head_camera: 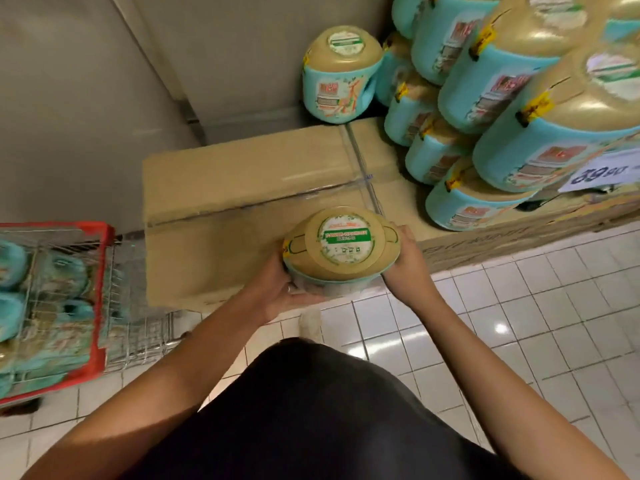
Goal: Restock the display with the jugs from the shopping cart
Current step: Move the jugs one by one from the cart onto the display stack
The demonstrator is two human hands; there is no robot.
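I hold a jug (341, 245) with a tan top, green round label and teal body, seen from above, over the front edge of the cardboard boxes (242, 188). My left hand (280, 289) grips its left and lower side. My right hand (407, 261) grips its right side. One jug (339, 74) stands alone at the back of the boxes. The display stack of jugs (502, 98) rises at the right. The red-rimmed wire shopping cart (93, 299) at the left holds several more teal jugs (59, 289).
A grey wall (104, 81) runs behind the boxes and cart. A white price sign (602, 171) hangs on the stack at the right. White floor tiles (519, 323) spread below and to the right. My dark clothing fills the bottom middle.
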